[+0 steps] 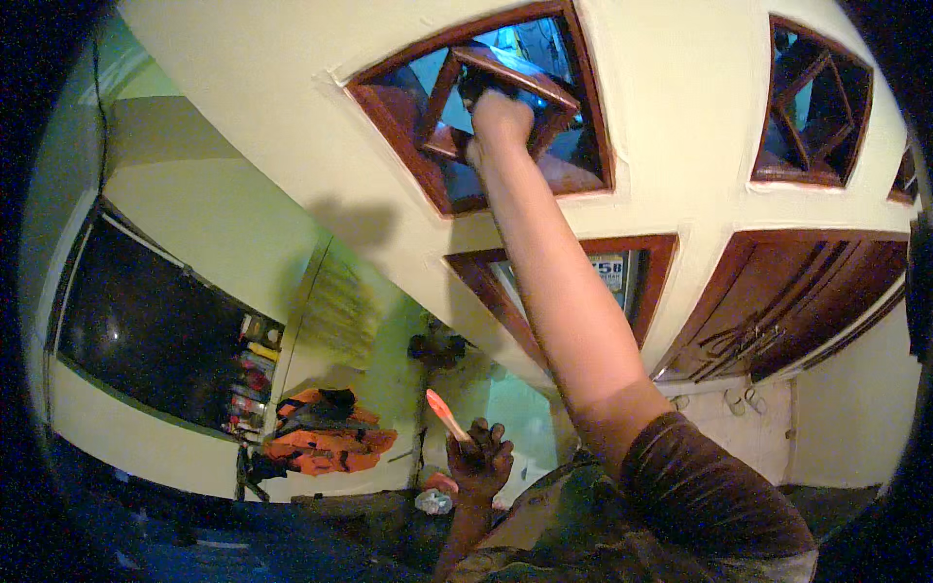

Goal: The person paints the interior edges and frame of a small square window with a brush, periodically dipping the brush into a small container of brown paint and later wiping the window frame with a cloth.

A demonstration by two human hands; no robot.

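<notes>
My right arm reaches up to a wood-framed opening [604, 146] high in the cream wall. There my right hand [501, 119] is closed at a tilted, diamond-shaped wooden inner frame [515, 76]. Something dark shows just past the fingers, but what they hold is hidden. Low in the middle, my left hand [479, 459] is closed round a slim stick-like tool [447, 416] with an orange end and a pale lower part. The tool points up and to the left, well apart from the wall opening.
A second diamond-framed opening [812, 107] sits to the right. Below are a window [661, 282] and a dark wooden door [787, 301], with slippers [746, 401] on the floor. Orange and black clothing [326, 437] hangs at left beside a dark window [146, 321].
</notes>
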